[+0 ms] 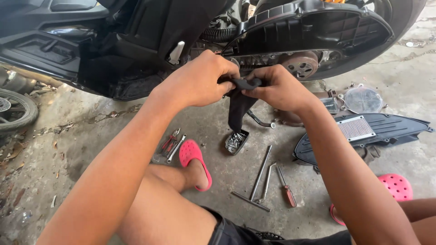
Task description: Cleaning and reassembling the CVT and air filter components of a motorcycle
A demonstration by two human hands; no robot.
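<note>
in front of the scooter's open engine case [313,27], i have both hands up together on 1 dark rubber piece [240,97]. my left hand [197,81] is clamped over its upper left end, fingers curled tight, and my right hand [277,88] pinches the thicker top edge just to the right, thumb on top. the rest of the piece hangs straight down below the grip as a limp black flap. i judge it light, soft and flexible, something that folds and stretches rather than snaps; probably a little greasy, so i would hold the thick rolled edge at the top, where both hands already are, not the loose tail.

directly under the grip, on the concrete floor [77,149], sits 1 small black tray of bolts [236,141]. below and left of the grip lie 1 pair of red-handled pliers [170,142] and 1 wrench [176,148], just beside my foot in 1 pink clog [194,163]; a 2nd pink clog [396,186] is well off to the lower right. below and right of the grip i count 1 t-handle wrench [258,181], 1 bent socket wrench [267,181] touching it, and 1 red-handled screwdriver [287,188]. to the right lies 1 black plastic cover [363,136] with a mesh filter panel, and beyond it 1 round metal plate [363,100]. 1 brown clutch drum [302,66] shows in the case, just above my right hand.
</note>
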